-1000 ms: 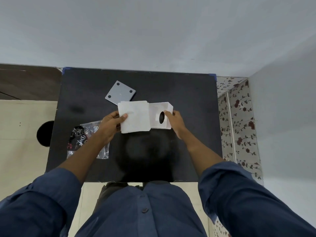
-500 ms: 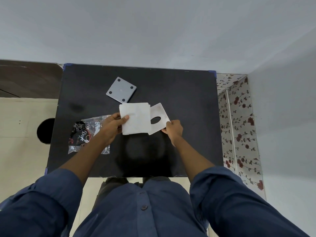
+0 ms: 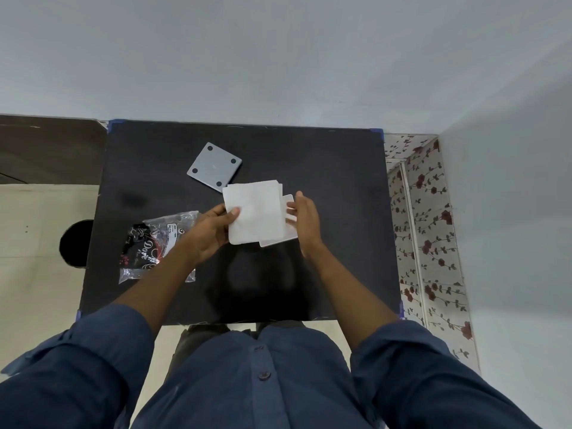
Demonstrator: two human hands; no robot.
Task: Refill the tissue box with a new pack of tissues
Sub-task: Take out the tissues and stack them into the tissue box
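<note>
A square stack of white tissues [image 3: 255, 212] is held above the black table [image 3: 334, 168], gripped at its left edge by my left hand [image 3: 210, 230]. The white tissue box shell [image 3: 289, 235] sits under and to the right of the stack, mostly hidden by it; only its right and lower edges show. My right hand [image 3: 305, 221] grips that box at its right side. The box's grey base plate [image 3: 214, 166], with dark round feet at its corners, lies apart on the table behind the stack.
An opened clear and black plastic tissue wrapper [image 3: 154, 246] lies on the table's left part, partly under my left forearm. A wall runs behind the table and on the right. Floral covering [image 3: 430, 230] lines the gap to the right.
The box shell, earlier beside the stack with its round opening showing, has been turned and brought under the tissues. The right hand moved with it toward the stack.
</note>
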